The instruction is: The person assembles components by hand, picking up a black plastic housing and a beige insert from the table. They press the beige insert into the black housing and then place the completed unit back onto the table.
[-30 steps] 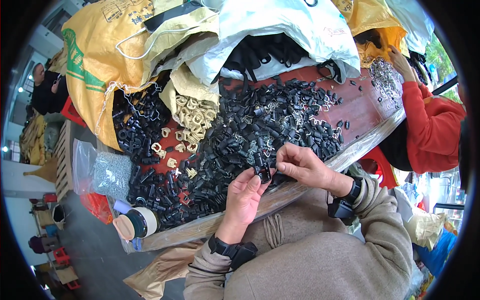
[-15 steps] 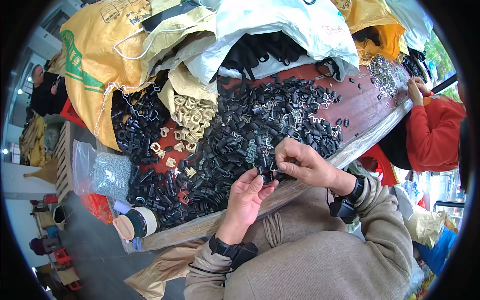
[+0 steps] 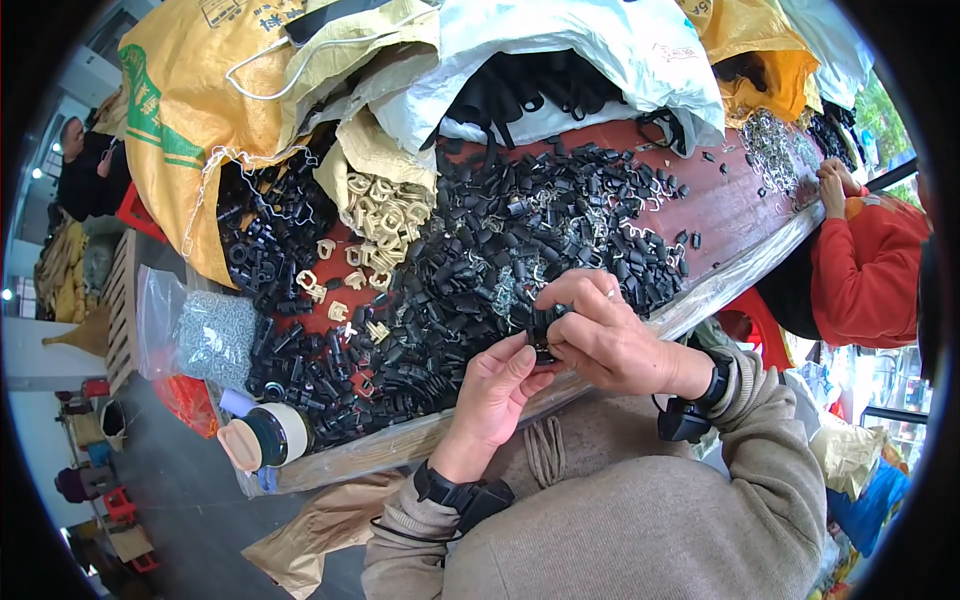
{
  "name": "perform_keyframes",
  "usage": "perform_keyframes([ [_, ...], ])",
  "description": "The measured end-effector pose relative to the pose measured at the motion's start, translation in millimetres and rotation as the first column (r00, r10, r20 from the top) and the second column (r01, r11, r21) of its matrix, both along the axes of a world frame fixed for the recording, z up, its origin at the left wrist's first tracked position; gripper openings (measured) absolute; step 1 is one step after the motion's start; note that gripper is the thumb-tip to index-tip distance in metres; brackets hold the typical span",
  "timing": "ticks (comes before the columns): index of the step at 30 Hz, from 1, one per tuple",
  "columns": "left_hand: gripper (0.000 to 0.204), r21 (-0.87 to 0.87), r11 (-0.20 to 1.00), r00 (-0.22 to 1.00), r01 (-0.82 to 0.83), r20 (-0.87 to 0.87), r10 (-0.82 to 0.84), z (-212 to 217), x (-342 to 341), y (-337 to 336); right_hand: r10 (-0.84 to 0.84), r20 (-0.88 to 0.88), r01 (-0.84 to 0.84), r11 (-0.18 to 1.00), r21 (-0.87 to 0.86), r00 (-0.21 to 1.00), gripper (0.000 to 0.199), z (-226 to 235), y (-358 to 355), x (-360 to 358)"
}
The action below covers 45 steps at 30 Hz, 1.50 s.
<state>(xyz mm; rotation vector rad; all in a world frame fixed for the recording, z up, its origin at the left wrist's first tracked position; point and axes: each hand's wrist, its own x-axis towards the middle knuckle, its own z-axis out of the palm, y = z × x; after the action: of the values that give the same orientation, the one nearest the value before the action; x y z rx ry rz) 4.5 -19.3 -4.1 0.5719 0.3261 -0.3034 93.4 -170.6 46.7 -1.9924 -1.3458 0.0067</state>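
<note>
Near the front edge of the table, my left hand (image 3: 492,388) pinches a small black plastic part (image 3: 542,351) between thumb and fingers. My right hand (image 3: 615,345) is closed over the same part from the other side, its fingertips pressed against it. Much of the part is covered by my fingers, so its shape does not show fully. Just beyond both hands spreads a heap of small black plastic pieces (image 3: 510,225), mixed with bent metal wire hooks (image 3: 650,240).
Cream plastic parts (image 3: 380,225) spill from a paper sack. A yellow sack (image 3: 190,90) and a white sack (image 3: 650,60) stand behind. Left are a bag of small screws (image 3: 215,340) and a jar (image 3: 278,436). A person in red (image 3: 865,265) works at the right.
My right hand has turned and closed further over the black part, its fingers now hiding more of it. The left hand keeps its pinch. The view has shifted slightly.
</note>
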Motion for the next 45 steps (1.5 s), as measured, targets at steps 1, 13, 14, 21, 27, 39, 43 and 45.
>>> perform_keyframes([
  [1, 0.026, -0.001, 1.0, 1.0, -0.001, -0.001, 0.001, -1, 0, 0, -0.002, 0.016, 0.002, 1.0, -0.007, 1.0, 0.014, 0, -1, -1],
  [13, 0.027, 0.114, 0.993, 0.999, 0.037, -0.004, -0.037, 6, 0, -3, 0.021, 0.163, -0.005, 0.995, -0.103, 0.986, 0.016, 1, -4, -10],
  [14, 0.027, 0.118, 0.992, 0.999, 0.041, -0.011, -0.04, 6, -1, -3, 0.036, 0.169, -0.018, 0.994, -0.109, 0.985, 0.016, 0, -4, -10],
  [21, 0.029, 0.157, 0.987, 0.998, 0.046, 0.043, -0.054, 15, -4, 4, -0.038, -0.39, 0.068, 0.996, 0.065, 0.92, 0.031, -13, -2, 3],
  [27, 0.032, 0.952, 0.071, 0.955, -0.297, 0.295, 0.032, 30, -12, 60, 0.0, -0.626, 0.072, 0.993, 0.089, 0.78, 0.043, -30, -7, 5],
  [39, 0.029, 0.961, -0.104, 0.962, -0.258, 0.266, 0.068, 7, 5, 104, -0.043, -0.63, 0.059, 0.998, 0.004, 0.776, 0.022, -26, -4, 8],
  [43, 0.027, 0.719, 0.578, 0.921, -0.385, 0.259, 0.291, 9, 9, 93, -0.061, -0.662, 0.113, 0.993, 0.035, 0.747, 0.02, -23, 1, 11],
  [45, 0.026, 0.541, 0.737, 0.914, -0.405, 0.229, 0.335, 13, 12, 82, -0.016, -0.565, 0.074, 0.994, 0.079, 0.825, 0.021, -18, 10, 10],
])
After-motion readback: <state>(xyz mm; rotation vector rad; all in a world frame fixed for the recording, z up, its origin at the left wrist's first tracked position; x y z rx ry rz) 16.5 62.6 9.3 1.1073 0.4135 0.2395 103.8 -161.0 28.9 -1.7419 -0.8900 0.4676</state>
